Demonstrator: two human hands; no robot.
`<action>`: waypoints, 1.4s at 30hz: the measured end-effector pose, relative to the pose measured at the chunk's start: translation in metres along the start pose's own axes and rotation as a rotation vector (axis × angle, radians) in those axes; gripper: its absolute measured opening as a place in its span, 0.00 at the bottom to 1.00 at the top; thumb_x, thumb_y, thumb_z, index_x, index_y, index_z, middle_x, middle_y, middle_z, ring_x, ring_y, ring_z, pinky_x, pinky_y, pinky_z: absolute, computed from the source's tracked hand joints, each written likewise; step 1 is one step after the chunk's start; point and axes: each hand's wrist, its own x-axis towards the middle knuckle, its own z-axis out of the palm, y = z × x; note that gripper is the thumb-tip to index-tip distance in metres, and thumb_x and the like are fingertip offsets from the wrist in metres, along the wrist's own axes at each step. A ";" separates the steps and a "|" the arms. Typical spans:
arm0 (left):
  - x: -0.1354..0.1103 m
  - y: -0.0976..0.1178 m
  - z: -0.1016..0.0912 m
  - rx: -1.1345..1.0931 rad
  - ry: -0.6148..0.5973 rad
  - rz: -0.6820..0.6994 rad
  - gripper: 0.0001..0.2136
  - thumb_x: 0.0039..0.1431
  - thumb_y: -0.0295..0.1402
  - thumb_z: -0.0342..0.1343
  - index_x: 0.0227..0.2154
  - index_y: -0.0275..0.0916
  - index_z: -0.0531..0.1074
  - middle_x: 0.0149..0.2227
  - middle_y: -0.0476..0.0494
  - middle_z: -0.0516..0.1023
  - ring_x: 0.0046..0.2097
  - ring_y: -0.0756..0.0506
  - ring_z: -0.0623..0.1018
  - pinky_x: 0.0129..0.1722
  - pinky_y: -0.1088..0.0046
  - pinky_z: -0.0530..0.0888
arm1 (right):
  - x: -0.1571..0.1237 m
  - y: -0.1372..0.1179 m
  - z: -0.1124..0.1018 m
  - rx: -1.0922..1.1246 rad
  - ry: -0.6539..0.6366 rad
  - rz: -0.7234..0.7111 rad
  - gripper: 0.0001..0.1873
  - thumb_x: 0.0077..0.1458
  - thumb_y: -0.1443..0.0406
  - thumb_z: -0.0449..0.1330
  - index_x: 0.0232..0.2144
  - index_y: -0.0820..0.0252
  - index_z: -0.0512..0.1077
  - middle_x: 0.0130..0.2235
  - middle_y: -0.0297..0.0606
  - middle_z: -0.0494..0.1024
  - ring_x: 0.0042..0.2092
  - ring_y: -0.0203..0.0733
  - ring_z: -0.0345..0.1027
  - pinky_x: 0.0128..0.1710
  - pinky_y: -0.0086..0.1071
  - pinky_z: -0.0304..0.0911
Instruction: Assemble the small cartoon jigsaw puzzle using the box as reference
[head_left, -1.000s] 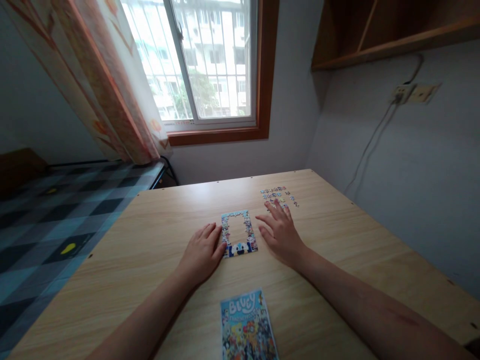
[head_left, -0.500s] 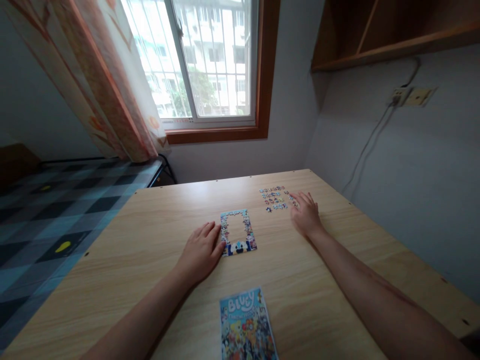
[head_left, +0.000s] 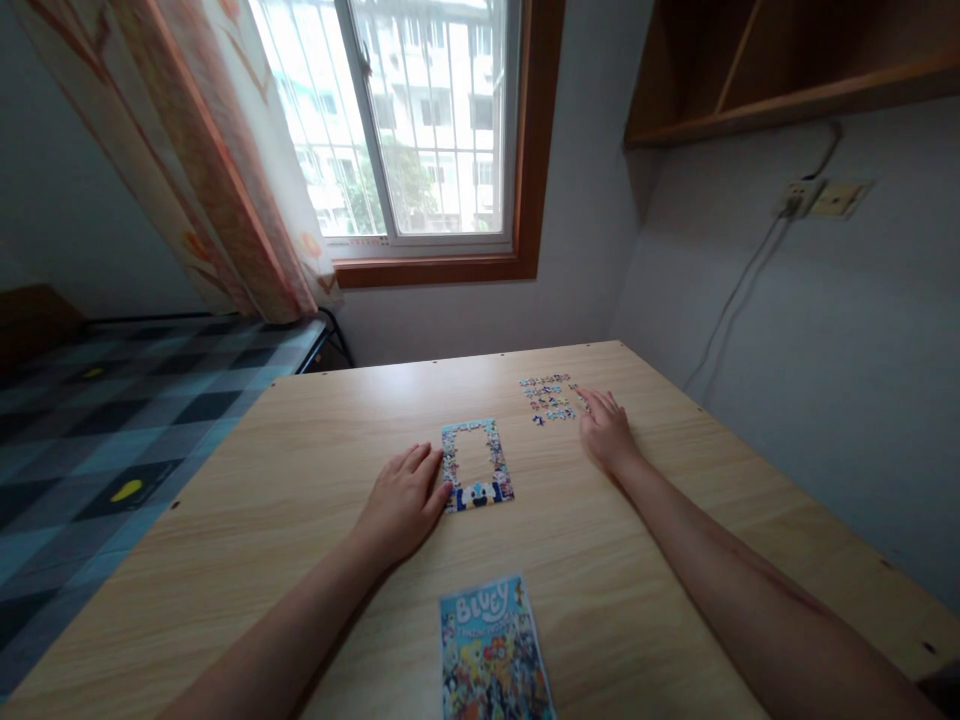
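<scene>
Left hand [head_left: 401, 505]: I see it palm down on the tabletop [head_left: 300, 470], fingers extended and relaxed, grasping nothing. Its fingertips and thumb lie against the left side of the puzzle border [head_left: 480, 497], which sits just to the right of that hand, between the two hands, with a bare middle. Right hand [head_left: 606, 430]: farther out than the left, fingers bent down at the right-hand side of the loose pieces [head_left: 559, 413]. I cannot tell from here whether the fingertips pinch one (the pieces are tiny on my feed). Most of the pieces lie in short rows just left of the right hand. A printed sheet [head_left: 495, 650] lies nearer the camera than either hand.

Handling, my estimate: thin card, next to no weight, each piece stiff on its own. The border is another matter; with a hollow centre I expect it to sag and part at its joints if raised by one side. I would hold it flat, light pressure on opposite sides, and slide rather than lift. Single pieces probably skate on smooth wood and are hard to get under. Best hold, I judge: thumb and forefinger on opposite edges, clear of the slender knobs, which could crease under a hard squeeze.
</scene>
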 end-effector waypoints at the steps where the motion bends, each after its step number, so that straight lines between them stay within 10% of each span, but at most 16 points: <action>1: 0.000 0.000 0.000 -0.002 0.002 0.001 0.26 0.68 0.45 0.44 0.61 0.36 0.69 0.64 0.34 0.69 0.66 0.35 0.67 0.66 0.53 0.64 | 0.001 0.001 0.001 -0.002 0.002 -0.002 0.29 0.61 0.68 0.45 0.63 0.59 0.67 0.65 0.44 0.67 0.68 0.52 0.53 0.68 0.54 0.46; 20: 0.000 0.001 -0.001 -0.074 0.034 -0.002 0.27 0.67 0.43 0.46 0.63 0.32 0.66 0.64 0.32 0.69 0.66 0.36 0.67 0.66 0.55 0.62 | -0.007 -0.010 -0.007 -0.211 -0.084 -0.039 0.23 0.62 0.67 0.50 0.53 0.54 0.78 0.67 0.43 0.66 0.69 0.62 0.49 0.66 0.62 0.46; 32: -0.001 0.000 0.001 -0.076 0.033 0.003 0.27 0.66 0.44 0.47 0.63 0.35 0.66 0.64 0.34 0.70 0.65 0.36 0.67 0.65 0.53 0.64 | -0.025 -0.029 -0.055 -0.362 -0.248 -0.080 0.09 0.55 0.60 0.62 0.27 0.56 0.79 0.64 0.43 0.70 0.69 0.65 0.47 0.63 0.69 0.40; 42: -0.001 0.001 -0.002 -0.065 0.007 -0.002 0.27 0.67 0.44 0.45 0.63 0.34 0.65 0.64 0.34 0.69 0.66 0.36 0.66 0.66 0.54 0.62 | -0.024 -0.034 -0.073 -0.190 -0.541 -0.259 0.18 0.55 0.69 0.58 0.43 0.48 0.83 0.45 0.38 0.85 0.47 0.47 0.77 0.47 0.34 0.65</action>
